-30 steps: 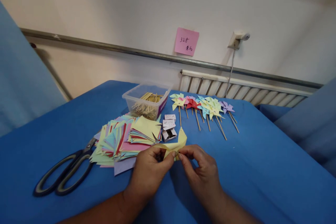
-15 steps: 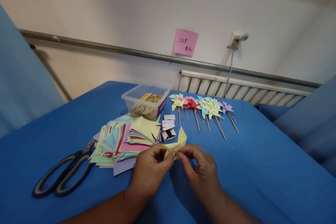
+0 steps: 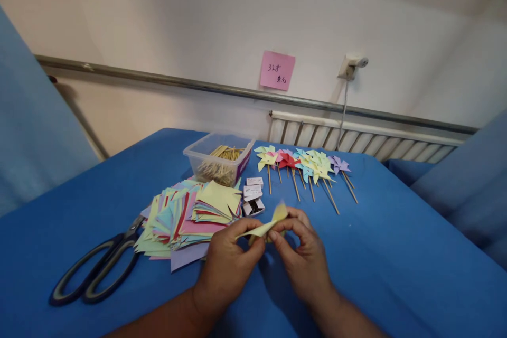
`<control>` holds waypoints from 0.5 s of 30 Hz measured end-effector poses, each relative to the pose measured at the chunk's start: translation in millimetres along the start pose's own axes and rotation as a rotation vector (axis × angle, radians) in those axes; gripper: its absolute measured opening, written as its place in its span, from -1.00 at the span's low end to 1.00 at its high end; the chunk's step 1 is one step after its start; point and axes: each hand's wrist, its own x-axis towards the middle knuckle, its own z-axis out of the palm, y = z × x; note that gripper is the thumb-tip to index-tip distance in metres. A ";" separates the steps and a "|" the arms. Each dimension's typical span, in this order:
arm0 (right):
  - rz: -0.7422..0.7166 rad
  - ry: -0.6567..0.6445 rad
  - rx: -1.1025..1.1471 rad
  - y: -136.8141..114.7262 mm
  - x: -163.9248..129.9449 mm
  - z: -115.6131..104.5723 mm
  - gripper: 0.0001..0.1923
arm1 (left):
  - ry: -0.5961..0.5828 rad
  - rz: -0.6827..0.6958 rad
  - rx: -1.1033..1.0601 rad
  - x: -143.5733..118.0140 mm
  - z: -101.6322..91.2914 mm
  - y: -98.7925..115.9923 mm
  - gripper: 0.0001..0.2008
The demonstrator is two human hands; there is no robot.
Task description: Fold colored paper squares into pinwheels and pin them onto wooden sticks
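A piece of yellow paper [image 3: 259,229], bent into a curved shape, is held between my two hands above the blue table. My left hand [image 3: 232,253] pinches its left side, thumb toward me. On the right, my right hand [image 3: 303,251] grips the paper by its middle with thumb and forefinger; a blurred corner sticks up beside the fingers. The fingertips hide the paper's centre. Just left of my hands lies a stack of coloured paper squares [image 3: 216,200], some with slits cut in them. Small white boxes [image 3: 253,190] stand behind the paper, the nearest one open with dark bits inside.
A clear plastic tub [image 3: 192,156] of thin wooden sticks stands behind the stack. Finished paper pinwheels [image 3: 320,163] on sticks lie at the back right. Large scissors [image 3: 106,264] rest at the left, blades at the stack. A radiator [image 3: 364,134] runs along the wall.
The yellow paper's raised corner has been bent lower and to the right, toward my right hand, whose fingers have shifted up around it. The view has tilted slightly.
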 end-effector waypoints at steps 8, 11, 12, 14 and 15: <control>0.054 -0.038 0.082 3.6 0.4 8.9 -0.95 | -0.013 -0.076 -0.074 4.3 0.0 -3.4 -0.89; 0.126 0.028 0.224 5.9 -1.3 15.7 -0.86 | -0.013 -0.080 -0.087 5.0 -0.3 -5.2 -0.88; 0.149 0.035 0.298 7.0 -1.5 17.8 -0.77 | -0.015 -0.080 -0.093 5.4 -0.3 -5.8 -0.87; 0.185 0.025 0.418 9.1 -1.3 21.0 -0.61 | -0.019 -0.081 -0.100 6.2 -0.4 -6.9 -0.87; 0.201 0.018 0.456 10.0 -0.9 21.9 -0.56 | -0.018 -0.083 -0.100 6.5 -0.6 -7.2 -0.86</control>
